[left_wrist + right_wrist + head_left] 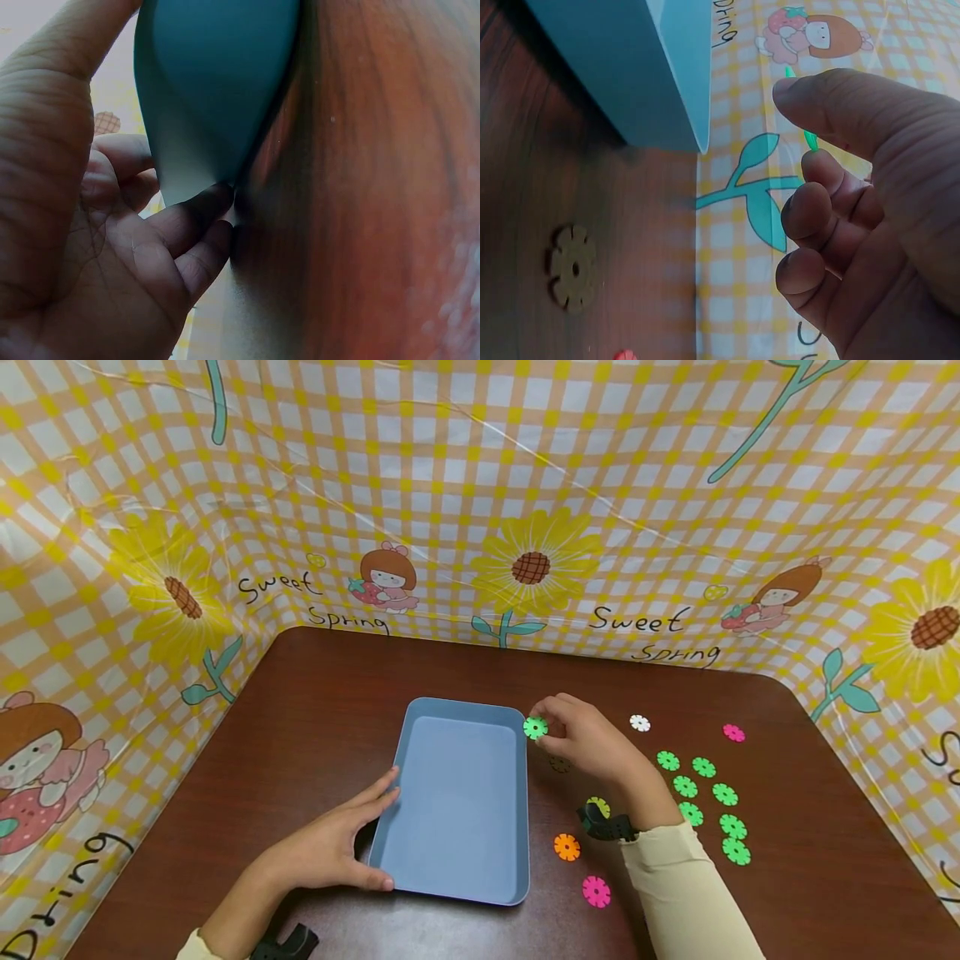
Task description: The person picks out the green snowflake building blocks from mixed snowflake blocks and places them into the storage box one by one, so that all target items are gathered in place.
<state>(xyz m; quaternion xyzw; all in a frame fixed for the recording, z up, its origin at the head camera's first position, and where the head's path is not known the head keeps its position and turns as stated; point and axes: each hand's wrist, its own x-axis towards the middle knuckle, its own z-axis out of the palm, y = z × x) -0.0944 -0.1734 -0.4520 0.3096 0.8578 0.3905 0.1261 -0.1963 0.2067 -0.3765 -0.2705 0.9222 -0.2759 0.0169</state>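
My right hand (pixel 581 735) pinches a green notched disc, a snowflake building piece (pixel 536 727), between thumb and fingers just above the tray's far right edge. In the right wrist view the green disc (pixel 811 139) shows edge-on beyond the thumb. The blue-grey rectangular tray (pixel 461 810) lies on the table with a bare floor. Along its left side rests my left hand (pixel 330 847), fingers spread against the wall and thumb at the near left corner. Seen from the left wrist, the fingertips touch the tray's outer wall (pixel 195 165).
Several green discs (pixel 686 786) lie right of my right forearm. A white disc (pixel 640 722) and a pink one (pixel 733 732) lie farther back. Near the tray's right side are brown (pixel 574 268), yellow (pixel 597 806), orange (pixel 567 847) and pink (pixel 597 891) discs. Patterned cloth surrounds the table.
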